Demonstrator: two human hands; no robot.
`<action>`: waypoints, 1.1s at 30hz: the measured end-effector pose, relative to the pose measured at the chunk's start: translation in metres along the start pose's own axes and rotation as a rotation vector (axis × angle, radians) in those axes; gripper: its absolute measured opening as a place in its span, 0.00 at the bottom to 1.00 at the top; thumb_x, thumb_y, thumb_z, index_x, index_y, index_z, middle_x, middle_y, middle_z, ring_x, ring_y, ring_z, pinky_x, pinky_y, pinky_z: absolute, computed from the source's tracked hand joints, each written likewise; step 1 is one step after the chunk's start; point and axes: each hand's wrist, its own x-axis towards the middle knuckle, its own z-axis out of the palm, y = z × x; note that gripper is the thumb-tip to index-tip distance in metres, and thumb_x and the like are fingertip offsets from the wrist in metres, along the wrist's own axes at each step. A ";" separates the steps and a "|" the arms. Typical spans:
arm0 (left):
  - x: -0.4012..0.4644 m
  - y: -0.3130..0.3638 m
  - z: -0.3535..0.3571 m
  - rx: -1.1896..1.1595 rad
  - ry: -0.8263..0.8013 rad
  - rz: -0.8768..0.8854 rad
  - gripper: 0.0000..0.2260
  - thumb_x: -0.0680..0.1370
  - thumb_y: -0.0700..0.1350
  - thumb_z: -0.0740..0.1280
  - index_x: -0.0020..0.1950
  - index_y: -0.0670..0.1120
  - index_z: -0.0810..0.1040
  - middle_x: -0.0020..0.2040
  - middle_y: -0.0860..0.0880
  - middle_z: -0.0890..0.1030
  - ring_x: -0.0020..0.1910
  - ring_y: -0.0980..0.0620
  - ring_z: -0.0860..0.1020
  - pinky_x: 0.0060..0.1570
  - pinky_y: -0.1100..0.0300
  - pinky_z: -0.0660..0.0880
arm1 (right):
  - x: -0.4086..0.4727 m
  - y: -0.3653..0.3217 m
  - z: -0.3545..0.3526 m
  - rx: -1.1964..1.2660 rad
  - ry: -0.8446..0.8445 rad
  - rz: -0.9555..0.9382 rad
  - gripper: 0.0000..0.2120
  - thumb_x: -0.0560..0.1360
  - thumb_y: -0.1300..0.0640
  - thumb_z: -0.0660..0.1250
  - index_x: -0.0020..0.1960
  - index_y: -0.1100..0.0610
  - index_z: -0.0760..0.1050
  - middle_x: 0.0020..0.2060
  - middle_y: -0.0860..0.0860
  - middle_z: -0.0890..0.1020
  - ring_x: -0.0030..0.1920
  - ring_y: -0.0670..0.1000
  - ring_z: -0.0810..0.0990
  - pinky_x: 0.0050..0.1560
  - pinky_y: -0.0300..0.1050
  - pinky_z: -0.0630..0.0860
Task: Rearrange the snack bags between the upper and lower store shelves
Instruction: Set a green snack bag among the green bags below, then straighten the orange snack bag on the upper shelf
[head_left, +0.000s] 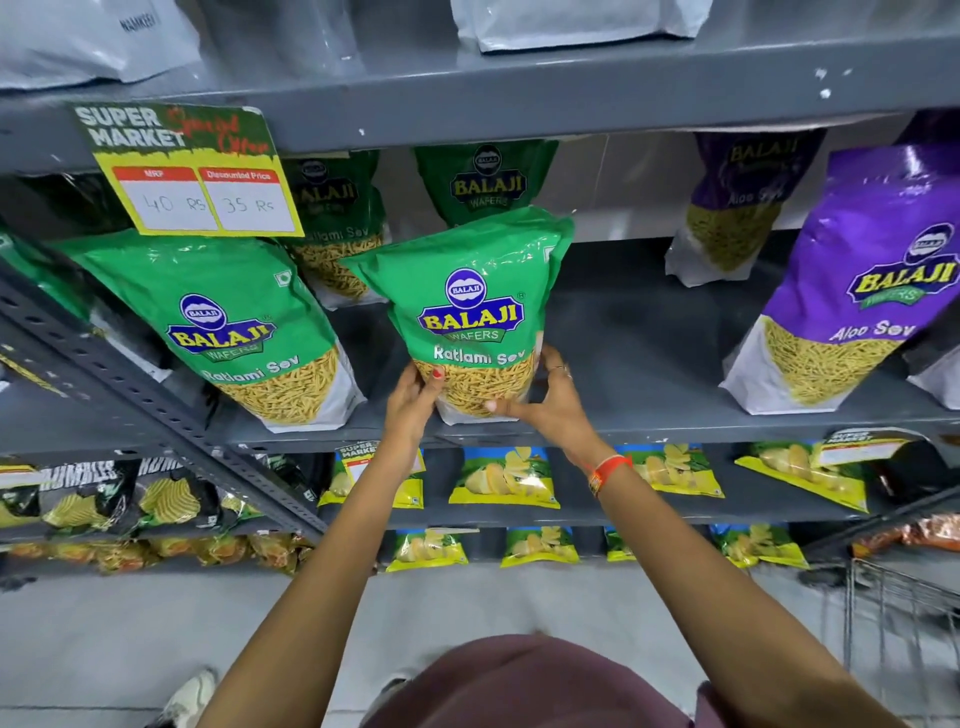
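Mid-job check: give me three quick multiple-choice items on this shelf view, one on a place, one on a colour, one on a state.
1. Where is the price sign?
A. upper shelf edge, left
B. floor
C. cart

2. The Aloo Sev bag at right is
A. red
B. purple
C. black

3. The middle Ratlami Sev bag is
A. lying flat
B. held by both hands
C. torn open

Answers: 1 A, it hangs from the shelf lip; 2 B, purple top; 3 B, left hand and right hand grip its lower part.

A price sign hangs at far left. A wire trolley stands on the grey floor at near right.
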 end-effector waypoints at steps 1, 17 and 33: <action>-0.003 0.000 0.001 -0.017 0.023 0.026 0.18 0.77 0.41 0.62 0.66 0.43 0.68 0.68 0.41 0.72 0.66 0.45 0.71 0.70 0.45 0.66 | -0.003 -0.001 -0.004 0.012 -0.016 -0.001 0.44 0.59 0.54 0.81 0.69 0.54 0.64 0.62 0.54 0.71 0.67 0.56 0.69 0.64 0.51 0.72; -0.094 0.104 0.157 -0.283 0.212 0.612 0.05 0.72 0.43 0.67 0.45 0.52 0.78 0.45 0.51 0.80 0.44 0.60 0.78 0.48 0.62 0.75 | -0.078 -0.104 -0.140 0.327 0.391 -0.250 0.18 0.71 0.69 0.69 0.55 0.52 0.74 0.54 0.53 0.79 0.54 0.52 0.78 0.50 0.31 0.75; -0.064 0.292 0.345 -0.022 -0.192 0.678 0.21 0.76 0.48 0.65 0.65 0.42 0.66 0.64 0.43 0.72 0.63 0.46 0.71 0.60 0.60 0.68 | -0.018 -0.259 -0.381 0.214 0.710 -0.461 0.22 0.75 0.60 0.67 0.66 0.63 0.65 0.64 0.64 0.73 0.60 0.53 0.72 0.67 0.56 0.68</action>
